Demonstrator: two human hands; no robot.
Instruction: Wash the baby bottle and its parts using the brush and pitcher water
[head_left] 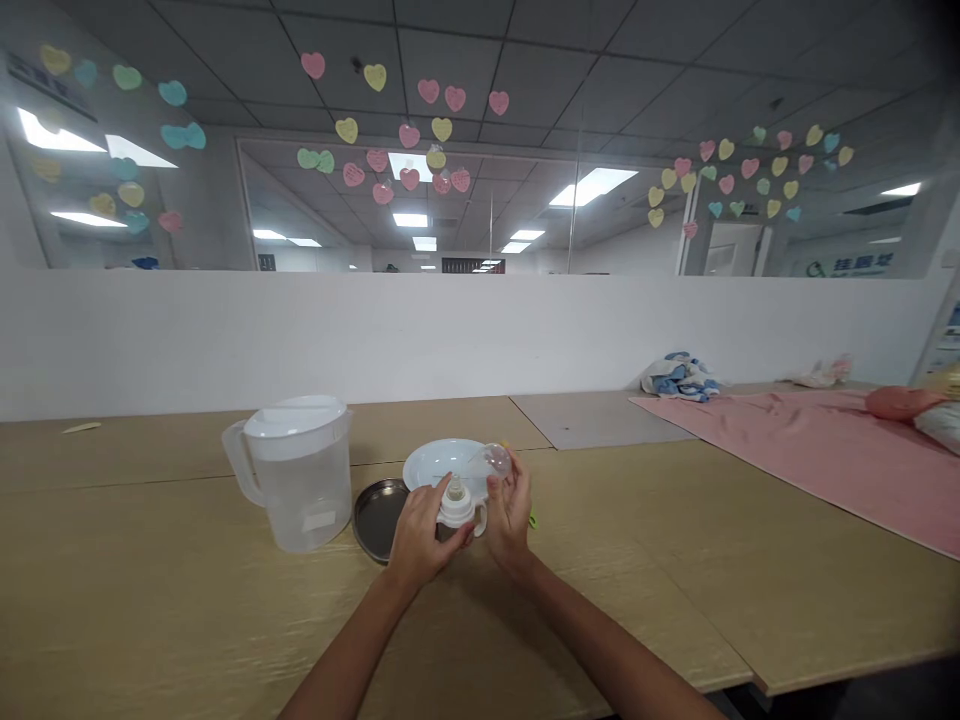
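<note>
My left hand (418, 535) is closed around the white collar of a baby bottle (455, 512); its clear nipple points up. A white handle (481, 518) curves out on the bottle's right side, and the lower part is hidden. In my right hand (511, 508) is a clear dome-shaped cap (494, 459), gripped between thumb and fingers, tilted and apart from the nipple. Behind both hands lies a white plate (431, 458). A round dark metal pan (377, 518) sits just left of my left hand, partly covered by it.
A translucent lidded pitcher (306, 490) stands on the wooden table (187, 620) at left. Something green (533, 520) shows behind my right hand. Farther right are a pink cloth (795, 440) and a crumpled blue-and-white cloth (679, 378). A white wall (450, 330) rises behind the table.
</note>
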